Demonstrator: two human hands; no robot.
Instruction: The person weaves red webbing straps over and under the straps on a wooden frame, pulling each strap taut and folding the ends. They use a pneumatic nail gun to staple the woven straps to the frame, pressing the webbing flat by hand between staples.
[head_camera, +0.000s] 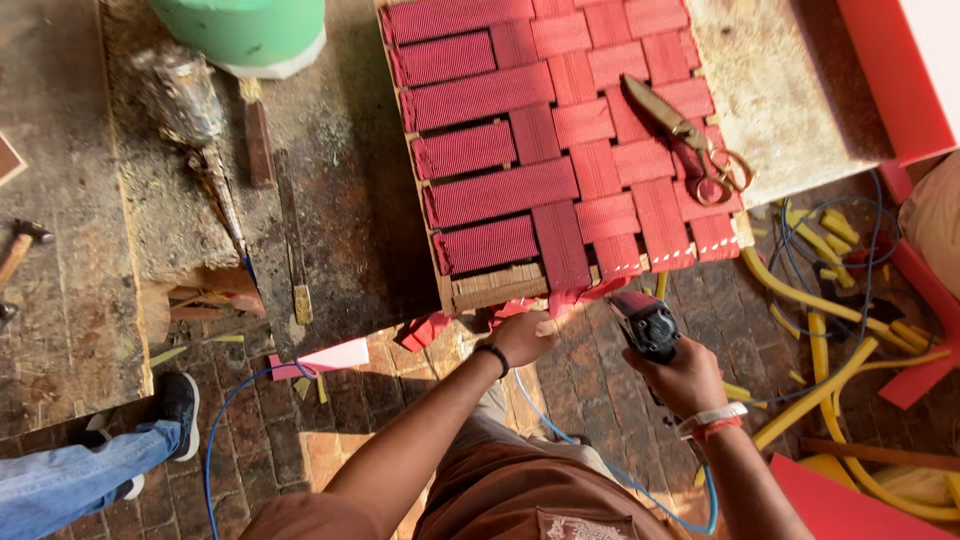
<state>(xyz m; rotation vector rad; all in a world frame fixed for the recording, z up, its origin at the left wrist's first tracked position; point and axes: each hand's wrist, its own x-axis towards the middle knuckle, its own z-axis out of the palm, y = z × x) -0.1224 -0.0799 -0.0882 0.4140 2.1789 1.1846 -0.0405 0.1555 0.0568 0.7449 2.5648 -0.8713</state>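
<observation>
A wooden frame woven with red webbing straps lies on the worktable. My left hand pinches the loose end of a red strap at the frame's near edge. My right hand grips a dark pneumatic staple gun, its nose close to the same edge, with a blue air hose trailing down behind it. Brass-coloured scissors rest on the webbing at the right.
A green bucket and old hand tools sit on the worn table at left. Another person's jeans leg and dark shoe stand at lower left. Yellow strips and cables litter the brick floor at right, beside red boards.
</observation>
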